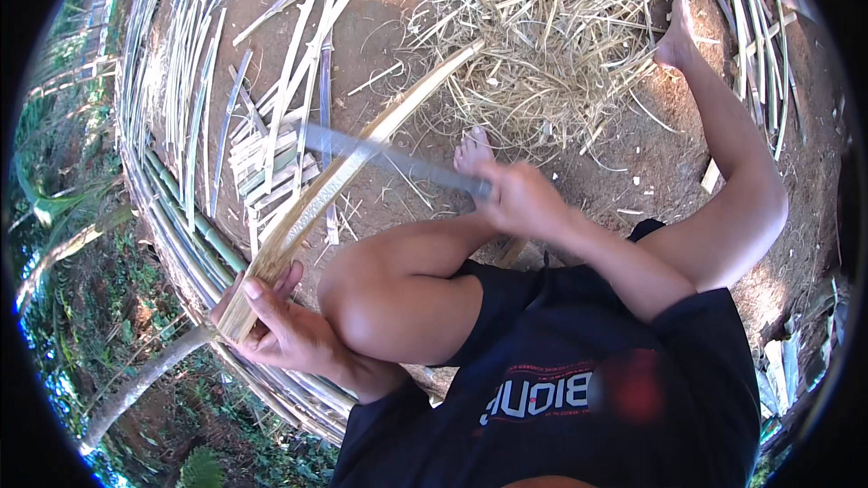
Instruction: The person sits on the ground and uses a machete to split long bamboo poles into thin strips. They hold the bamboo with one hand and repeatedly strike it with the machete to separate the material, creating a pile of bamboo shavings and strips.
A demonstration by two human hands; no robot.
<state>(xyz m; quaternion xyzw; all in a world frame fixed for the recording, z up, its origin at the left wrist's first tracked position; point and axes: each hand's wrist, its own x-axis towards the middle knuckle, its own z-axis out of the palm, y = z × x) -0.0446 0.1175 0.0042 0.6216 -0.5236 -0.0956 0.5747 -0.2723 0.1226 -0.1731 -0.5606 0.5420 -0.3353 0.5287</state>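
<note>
My left hand (287,330) is wrapped round the near end of a long split bamboo strip (312,201), close beside my bent left knee. The strip slants up and away to the right, its far end over a heap of shavings. In my right hand (526,201) is the handle of a long-bladed knife (398,161), fingers closed round it. The blade points left and lies across the strip about midway; motion blurs it slightly. Whether its edge bites into the strip, I cannot tell.
Curled shavings (561,45) cover the ground ahead, near my bare feet. Cut slats (271,158) are piled left of the strip. Long bamboo poles (194,217) border the left side, with green plants (117,307) beyond. More split strips (759,45) lie at the far right.
</note>
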